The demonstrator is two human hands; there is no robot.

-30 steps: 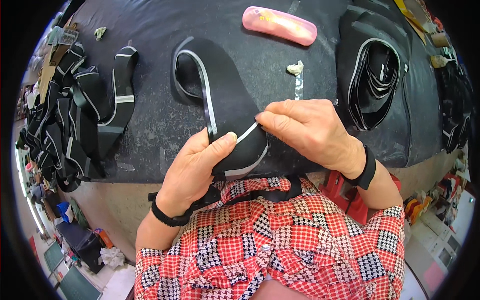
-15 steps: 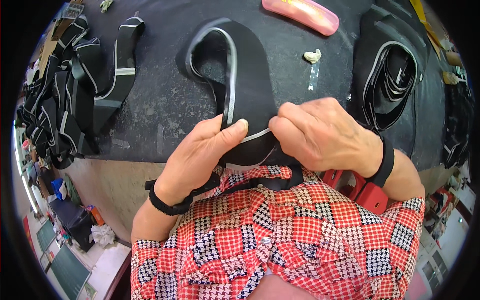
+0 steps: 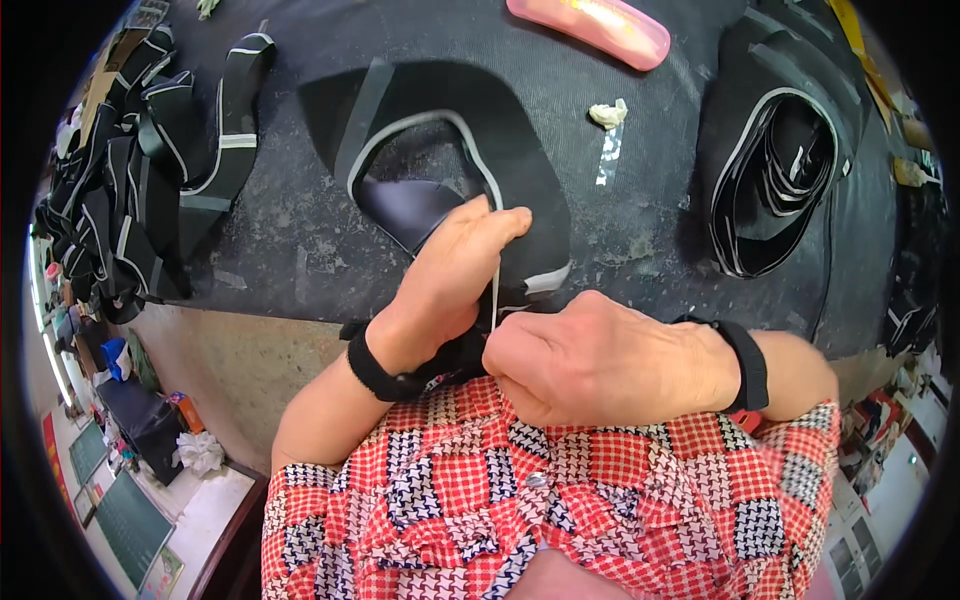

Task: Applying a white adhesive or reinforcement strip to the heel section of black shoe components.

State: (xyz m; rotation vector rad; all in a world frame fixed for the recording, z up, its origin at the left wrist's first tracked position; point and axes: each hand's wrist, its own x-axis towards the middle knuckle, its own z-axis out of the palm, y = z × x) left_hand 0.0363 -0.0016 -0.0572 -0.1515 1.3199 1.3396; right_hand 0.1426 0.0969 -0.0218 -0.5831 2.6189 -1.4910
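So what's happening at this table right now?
A person in a checked shirt is handling a curved black band at the table's near edge. The left hand grips its pale-edged inner curve; the right hand is closed on a narrow pale strip running between the hands. A black coil lies to the right, a black heap to the left.

The strip (image 3: pixel 520 150) is black edged pale grey, the shirt (image 3: pixel 455 468) red-checked.
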